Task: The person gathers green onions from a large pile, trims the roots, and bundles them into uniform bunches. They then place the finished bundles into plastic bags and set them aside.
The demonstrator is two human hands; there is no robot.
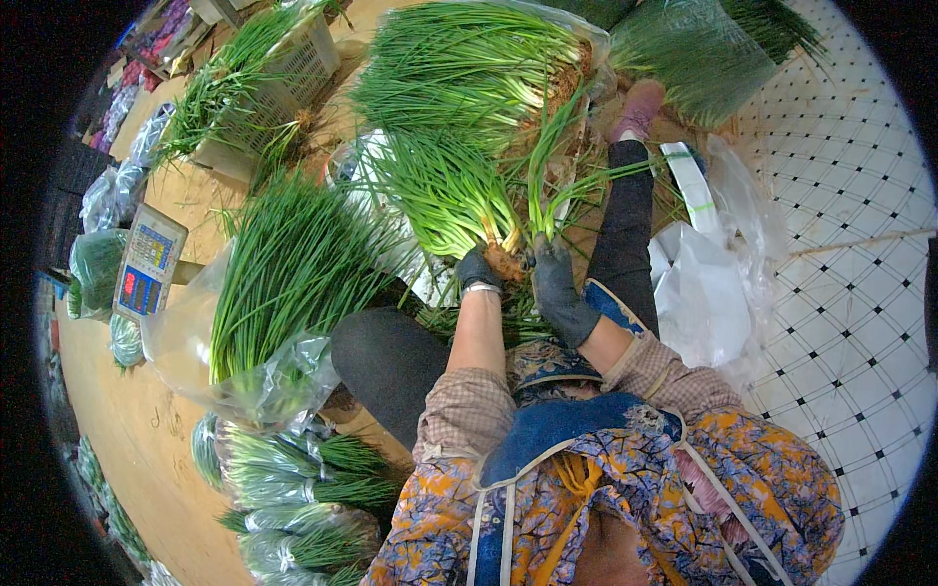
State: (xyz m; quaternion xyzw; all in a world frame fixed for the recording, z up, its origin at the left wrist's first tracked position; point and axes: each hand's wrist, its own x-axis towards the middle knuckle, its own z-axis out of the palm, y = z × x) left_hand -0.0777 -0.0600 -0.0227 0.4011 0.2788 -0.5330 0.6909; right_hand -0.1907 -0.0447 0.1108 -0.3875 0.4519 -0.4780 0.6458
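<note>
Both my hands wear dark gloves. My left hand (478,269) grips a bunch of green onions (458,194) at its lower end, beside the brown roots (506,262). Close on its right, my right hand (555,282) holds a few separate green onion stalks (544,209) near their bases, leaves pointing away from me. Beyond both hands lies a large pile of green onions (469,66) on clear plastic, its roots to the right. Left of my knee, an open clear plastic bag (190,348) holds many long green onions (286,271).
A digital scale (150,261) stands at the left. Behind it sits a plastic crate (300,69) with more greens. Bagged green onion bundles (308,538) lie at the lower left. White plastic bags (696,293) lie right of my leg, on the tiled floor (843,293). More bagged greens (696,58) are at the upper right.
</note>
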